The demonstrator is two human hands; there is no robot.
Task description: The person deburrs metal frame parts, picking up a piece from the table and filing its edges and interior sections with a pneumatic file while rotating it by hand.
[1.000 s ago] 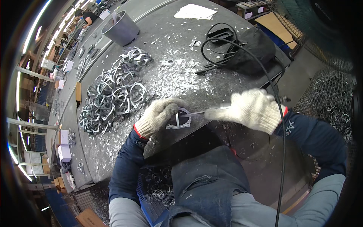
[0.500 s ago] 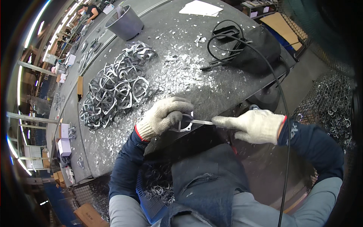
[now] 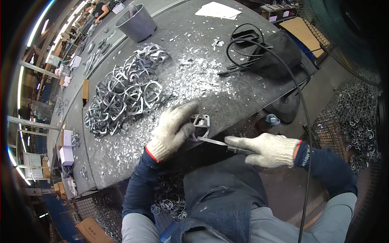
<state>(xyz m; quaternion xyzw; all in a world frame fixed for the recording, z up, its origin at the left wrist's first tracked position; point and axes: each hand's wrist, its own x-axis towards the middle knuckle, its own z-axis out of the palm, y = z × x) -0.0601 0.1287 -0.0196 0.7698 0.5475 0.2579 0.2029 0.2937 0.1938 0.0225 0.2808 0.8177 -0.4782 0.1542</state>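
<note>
At the near edge of the grey, chip-strewn workbench (image 3: 243,93), the left hand (image 3: 172,130), in a white knitted glove with a red cuff, is clamping a small silvery cast-metal frame piece (image 3: 201,122) against the bench lip, fingers curled over its left side. Just to the right of it, the right hand (image 3: 267,149), gloved the same way, is gripping the dark handle of a slim flat metal file (image 3: 214,141) whose tip is meeting the piece's lower edge. To do this well, the left grip probably needs to be staying firm so the piece is not rocking, while the tool is running flat along the edge, away from the gloved fingers. Beyond the left hand, a heap of similar silvery metal frames (image 3: 123,95) is lying among bright shavings (image 3: 190,77); farther off, a grey bucket (image 3: 137,23) and a coiled black cable (image 3: 251,44) are sitting.
</note>
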